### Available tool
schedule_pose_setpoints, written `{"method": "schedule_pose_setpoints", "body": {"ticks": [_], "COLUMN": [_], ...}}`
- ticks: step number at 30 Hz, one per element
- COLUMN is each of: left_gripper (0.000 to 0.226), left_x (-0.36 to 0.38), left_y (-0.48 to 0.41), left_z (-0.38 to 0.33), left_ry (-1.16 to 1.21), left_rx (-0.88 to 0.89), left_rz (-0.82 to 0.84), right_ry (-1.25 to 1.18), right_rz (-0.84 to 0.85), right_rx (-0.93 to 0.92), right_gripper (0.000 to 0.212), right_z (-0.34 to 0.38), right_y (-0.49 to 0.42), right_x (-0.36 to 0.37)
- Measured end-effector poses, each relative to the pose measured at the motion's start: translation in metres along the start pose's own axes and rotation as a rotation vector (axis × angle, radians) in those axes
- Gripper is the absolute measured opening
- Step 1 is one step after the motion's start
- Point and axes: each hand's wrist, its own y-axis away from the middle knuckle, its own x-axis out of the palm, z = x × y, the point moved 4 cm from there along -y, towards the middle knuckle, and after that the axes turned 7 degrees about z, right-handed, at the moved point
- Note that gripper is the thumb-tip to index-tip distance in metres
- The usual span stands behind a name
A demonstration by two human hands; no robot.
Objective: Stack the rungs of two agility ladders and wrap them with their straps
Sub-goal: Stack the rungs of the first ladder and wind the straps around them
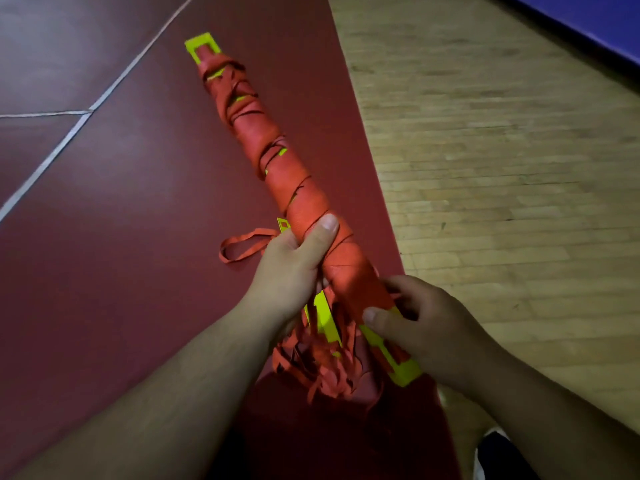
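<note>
A long bundle of yellow-green ladder rungs [277, 157] wrapped in red-orange strap runs from the upper middle down toward me, over the dark red floor. Its bare yellow far end [201, 46] sticks out of the wrap. My left hand [294, 265] grips the bundle around its lower part, thumb on top. My right hand [426, 323] holds the near end, thumb pressing the strap edge beside a bare yellow rung tip [401, 368]. A tangle of loose strap and a second set of rungs [325, 355] hangs below my hands. A loose strap loop [242, 247] lies to the left.
Dark red sports floor [121, 202] with white lines [62, 143] lies on the left. Light wooden flooring [502, 150] fills the right, with a blue strip [602, 26] at the top right corner. A dark shoe [498, 452] shows at the bottom right.
</note>
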Motion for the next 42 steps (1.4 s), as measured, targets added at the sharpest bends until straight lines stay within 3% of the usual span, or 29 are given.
{"method": "schedule_pose_setpoints", "body": {"ticks": [2, 7, 10, 17, 20, 23, 25, 30, 34, 36, 38, 42], "left_gripper": [0.04, 0.048, 0.039, 0.022, 0.016, 0.044, 0.051, 0.029, 0.034, 0.036, 0.04, 0.042], "left_x": [-0.005, -0.011, 0.0, 0.009, 0.007, 0.002, 0.0, 0.003, -0.005, -0.003, 0.002, 0.003], "left_y": [-0.002, -0.001, 0.001, 0.001, 0.0, -0.002, -0.001, 0.004, 0.001, 0.001, 0.002, 0.003], "left_z": [0.008, 0.017, 0.014, -0.002, -0.004, -0.003, -0.004, -0.004, -0.012, -0.013, -0.013, -0.017], "left_ry": [-0.052, -0.214, -0.22, -0.247, -0.252, -0.283, -0.294, -0.028, -0.217, -0.166, -0.05, -0.243], "left_rx": [-0.022, -0.031, 0.044, 0.078, 0.055, 0.017, 0.021, 0.033, 0.115, 0.101, 0.065, 0.105], "left_rz": [-0.059, -0.194, -0.11, 0.276, 0.26, 0.191, 0.178, 0.225, 0.17, 0.225, 0.284, 0.212], "right_ry": [0.146, 0.4, 0.566, 0.272, 0.211, 0.144, 0.102, 0.055, 0.058, 0.021, -0.042, -0.167], "right_rz": [-0.093, -0.161, -0.211, -0.285, -0.356, -0.339, -0.306, -0.315, -0.349, -0.355, -0.317, -0.192], "right_rx": [-0.002, -0.048, 0.042, 0.101, 0.078, 0.049, 0.032, -0.009, -0.045, -0.061, -0.079, -0.089], "right_gripper": [0.047, 0.045, 0.054, 0.036, 0.034, 0.025, 0.025, 0.036, 0.035, 0.04, 0.04, 0.024], "right_z": [-0.002, 0.001, -0.005, -0.015, -0.012, -0.008, -0.006, 0.003, 0.007, 0.008, 0.009, 0.01], "right_y": [0.0, -0.002, -0.004, -0.011, -0.009, -0.008, -0.008, -0.005, -0.004, -0.004, -0.004, -0.004], "right_x": [0.002, 0.014, 0.014, 0.0, -0.002, -0.003, -0.003, -0.005, -0.008, -0.009, -0.006, -0.002]}}
